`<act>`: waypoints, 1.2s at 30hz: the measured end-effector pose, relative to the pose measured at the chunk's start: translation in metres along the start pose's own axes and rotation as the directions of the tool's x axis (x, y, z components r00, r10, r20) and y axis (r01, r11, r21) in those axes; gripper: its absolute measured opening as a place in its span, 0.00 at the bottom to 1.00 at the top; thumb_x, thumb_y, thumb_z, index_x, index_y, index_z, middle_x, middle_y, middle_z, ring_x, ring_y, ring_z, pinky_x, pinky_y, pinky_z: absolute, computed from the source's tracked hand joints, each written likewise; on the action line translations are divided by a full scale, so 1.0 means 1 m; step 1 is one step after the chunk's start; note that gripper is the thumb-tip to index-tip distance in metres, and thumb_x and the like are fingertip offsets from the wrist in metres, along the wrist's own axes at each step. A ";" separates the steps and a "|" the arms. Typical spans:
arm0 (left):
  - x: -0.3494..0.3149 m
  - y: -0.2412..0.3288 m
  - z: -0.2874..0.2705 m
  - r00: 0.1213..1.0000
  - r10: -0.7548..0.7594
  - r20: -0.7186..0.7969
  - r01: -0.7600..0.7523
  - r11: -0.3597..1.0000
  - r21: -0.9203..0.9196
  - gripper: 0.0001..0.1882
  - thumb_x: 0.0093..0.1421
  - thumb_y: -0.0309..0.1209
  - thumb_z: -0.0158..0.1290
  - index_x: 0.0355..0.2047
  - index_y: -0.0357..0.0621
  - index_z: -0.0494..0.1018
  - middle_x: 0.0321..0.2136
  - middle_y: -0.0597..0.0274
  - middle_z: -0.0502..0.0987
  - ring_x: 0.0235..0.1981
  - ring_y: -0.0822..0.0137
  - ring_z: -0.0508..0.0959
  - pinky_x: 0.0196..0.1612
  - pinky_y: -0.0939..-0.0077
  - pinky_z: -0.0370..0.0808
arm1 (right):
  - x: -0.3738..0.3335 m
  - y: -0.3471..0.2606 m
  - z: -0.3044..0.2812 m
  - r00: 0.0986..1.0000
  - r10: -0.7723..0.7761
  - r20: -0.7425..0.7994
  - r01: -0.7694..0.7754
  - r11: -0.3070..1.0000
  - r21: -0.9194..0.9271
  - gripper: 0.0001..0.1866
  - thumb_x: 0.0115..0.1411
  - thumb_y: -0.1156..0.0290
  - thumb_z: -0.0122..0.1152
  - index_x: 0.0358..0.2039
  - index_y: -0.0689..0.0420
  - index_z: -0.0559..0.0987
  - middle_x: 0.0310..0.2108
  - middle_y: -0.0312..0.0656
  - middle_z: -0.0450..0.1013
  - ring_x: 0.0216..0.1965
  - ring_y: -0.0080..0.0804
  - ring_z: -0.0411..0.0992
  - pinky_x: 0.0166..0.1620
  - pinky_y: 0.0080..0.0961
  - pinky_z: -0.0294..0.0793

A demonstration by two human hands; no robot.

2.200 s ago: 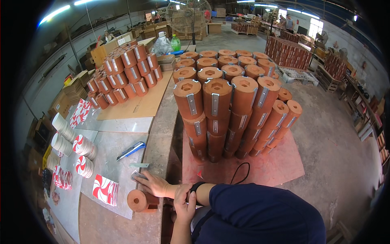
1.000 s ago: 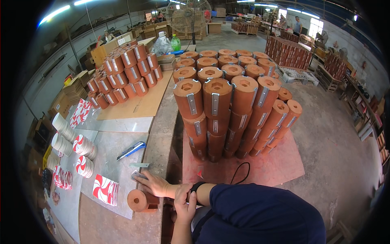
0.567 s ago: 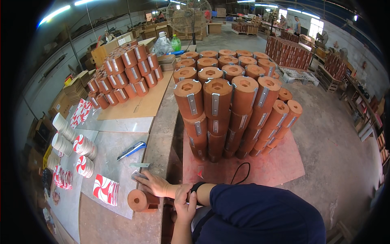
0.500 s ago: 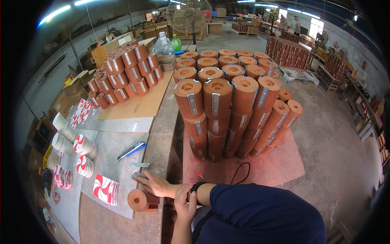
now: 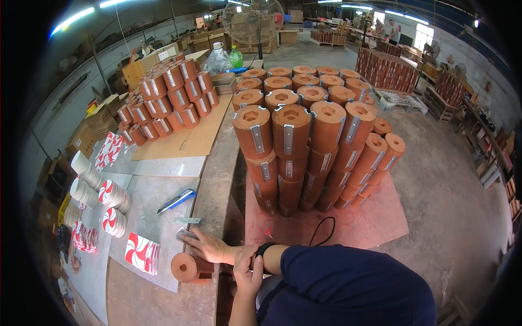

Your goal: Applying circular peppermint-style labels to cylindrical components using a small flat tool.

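My right hand lies on the bench edge with its fingers stretched out, the fingertips on a small shiny metal piece. My left hand is wrapped round my right wrist, beside a black wristband. Just below the right hand lies a brown cylinder on its side, a hole in its end. Above the fingers are a small flat metal strip and a blue utility knife. Left of them stands a fanned stack of red-and-white swirl cards.
Tall stacks of brown cylinders with metal strips rise from a reddish board on the right. More cylinders stand on cardboard at the bench's far end. Swirl-faced disc stacks line the left. A fan stands behind.
Both my hands keep their places. A person far in the background at the right has shifted slightly to the left.
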State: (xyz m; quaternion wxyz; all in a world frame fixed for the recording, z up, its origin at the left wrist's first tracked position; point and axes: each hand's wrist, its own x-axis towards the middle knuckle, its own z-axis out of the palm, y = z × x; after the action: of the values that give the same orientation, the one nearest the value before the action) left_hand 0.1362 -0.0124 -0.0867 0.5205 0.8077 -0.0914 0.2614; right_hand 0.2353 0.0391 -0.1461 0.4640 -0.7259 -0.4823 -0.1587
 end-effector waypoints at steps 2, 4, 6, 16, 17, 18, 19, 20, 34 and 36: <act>0.000 0.000 0.000 1.000 0.009 -0.001 -0.009 1.000 0.010 0.11 0.52 0.23 0.51 0.37 0.32 0.72 0.34 0.48 0.74 0.38 0.52 0.74 0.45 0.66 0.69 | 0.000 0.000 0.000 1.000 -0.003 -0.009 0.003 1.000 0.001 0.27 0.56 0.66 0.56 0.56 0.51 0.64 0.45 0.50 0.60 0.38 0.48 0.70 0.40 0.36 0.72; 0.000 0.000 0.000 1.000 -0.005 -0.001 0.005 1.000 -0.003 0.11 0.52 0.22 0.51 0.37 0.32 0.72 0.34 0.48 0.74 0.38 0.52 0.74 0.45 0.66 0.69 | 0.000 0.000 0.000 1.000 -0.007 -0.018 0.007 1.000 0.001 0.26 0.56 0.66 0.56 0.56 0.50 0.64 0.45 0.49 0.60 0.38 0.47 0.70 0.40 0.36 0.72; 0.000 -0.001 0.000 1.000 -0.002 0.000 0.002 1.000 -0.001 0.11 0.52 0.22 0.51 0.37 0.32 0.72 0.34 0.48 0.74 0.38 0.51 0.74 0.45 0.66 0.69 | 0.000 -0.001 0.000 1.000 0.014 0.017 -0.014 1.000 0.012 0.26 0.56 0.66 0.55 0.56 0.51 0.64 0.45 0.49 0.61 0.39 0.47 0.70 0.41 0.37 0.71; -0.002 -0.002 0.000 1.000 -0.006 0.003 0.006 1.000 -0.017 0.11 0.52 0.22 0.51 0.37 0.32 0.71 0.34 0.48 0.75 0.38 0.51 0.74 0.45 0.65 0.69 | 0.000 -0.001 0.000 1.000 -0.009 -0.004 0.009 1.000 0.008 0.26 0.56 0.67 0.55 0.56 0.51 0.64 0.45 0.49 0.60 0.39 0.48 0.70 0.42 0.37 0.71; -0.002 -0.002 0.000 1.000 -0.006 0.002 0.006 1.000 -0.016 0.11 0.52 0.22 0.51 0.37 0.32 0.71 0.34 0.48 0.75 0.38 0.51 0.74 0.45 0.65 0.69 | 0.000 -0.001 0.000 1.000 0.009 0.015 -0.009 1.000 0.016 0.26 0.56 0.67 0.55 0.56 0.51 0.64 0.45 0.49 0.60 0.39 0.48 0.70 0.42 0.37 0.71; -0.002 -0.002 0.000 1.000 -0.004 0.006 0.004 1.000 -0.015 0.11 0.52 0.22 0.51 0.37 0.32 0.71 0.35 0.48 0.75 0.38 0.51 0.74 0.45 0.65 0.69 | 0.000 -0.001 -0.001 0.999 0.027 0.034 -0.028 0.999 0.025 0.26 0.56 0.67 0.55 0.56 0.51 0.64 0.45 0.49 0.60 0.39 0.48 0.69 0.42 0.37 0.71; -0.002 -0.002 0.000 1.000 -0.002 0.010 0.002 1.000 -0.013 0.11 0.52 0.21 0.51 0.37 0.32 0.71 0.35 0.48 0.75 0.38 0.51 0.74 0.45 0.65 0.69 | 0.000 -0.002 -0.001 0.999 0.027 0.035 -0.028 0.999 0.026 0.26 0.56 0.67 0.55 0.56 0.51 0.64 0.45 0.49 0.60 0.39 0.48 0.69 0.42 0.37 0.71; -0.002 -0.002 0.000 1.000 -0.002 0.009 0.002 1.000 -0.012 0.11 0.52 0.21 0.51 0.37 0.32 0.71 0.35 0.48 0.75 0.38 0.51 0.74 0.45 0.65 0.69 | 0.000 -0.001 -0.001 0.999 0.026 0.025 -0.026 0.999 0.028 0.26 0.56 0.67 0.55 0.56 0.50 0.64 0.45 0.49 0.60 0.39 0.48 0.69 0.42 0.36 0.71; 0.002 0.005 0.002 1.000 0.001 -0.017 -0.001 1.000 -0.004 0.10 0.51 0.21 0.51 0.36 0.33 0.73 0.34 0.49 0.76 0.38 0.52 0.75 0.45 0.66 0.70 | 0.002 -0.001 -0.006 1.000 -0.016 -0.004 0.016 0.999 0.042 0.27 0.56 0.69 0.56 0.57 0.52 0.64 0.45 0.50 0.60 0.40 0.48 0.68 0.41 0.36 0.71; 0.002 0.004 0.000 1.000 0.011 -0.014 -0.011 1.000 0.007 0.10 0.51 0.21 0.51 0.36 0.33 0.73 0.34 0.48 0.76 0.38 0.52 0.75 0.45 0.66 0.70 | 0.001 -0.001 -0.004 0.999 -0.033 0.000 0.033 0.999 0.004 0.25 0.57 0.67 0.54 0.56 0.53 0.64 0.43 0.49 0.59 0.40 0.47 0.68 0.40 0.36 0.72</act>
State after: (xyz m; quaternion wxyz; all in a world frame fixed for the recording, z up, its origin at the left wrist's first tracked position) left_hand 0.1361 -0.0144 -0.0823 0.5167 0.8072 -0.0911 0.2703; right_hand 0.2356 0.0369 -0.1425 0.4629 -0.7168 -0.4946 -0.1654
